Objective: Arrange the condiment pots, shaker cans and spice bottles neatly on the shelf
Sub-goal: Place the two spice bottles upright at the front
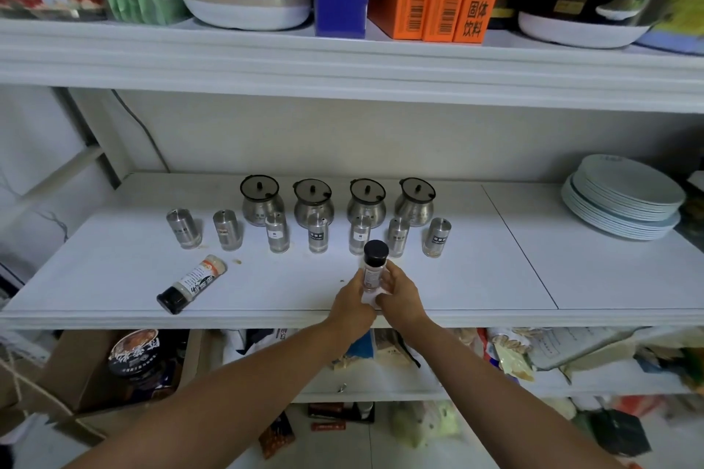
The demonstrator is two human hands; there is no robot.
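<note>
My left hand (352, 302) and my right hand (400, 293) both grip one spice bottle (374, 263) with a black cap, held upright just above the white shelf (476, 278) near its front edge. A second spice bottle (192, 284) lies on its side at the front left, black cap toward me. Several steel shaker cans stand in a row across the middle, from the leftmost can (183, 228) to the rightmost can (437, 236). Behind them several round steel condiment pots with dark lids line up, the leftmost pot (261, 199) to the rightmost pot (415, 200).
A stack of pale plates (624, 198) sits at the shelf's right end. The upper shelf (343, 61) overhangs, loaded with boxes and tubs. Below are a cardboard box (76, 373) with jars and loose packets. A few crumbs (237, 261) lie by the fallen bottle.
</note>
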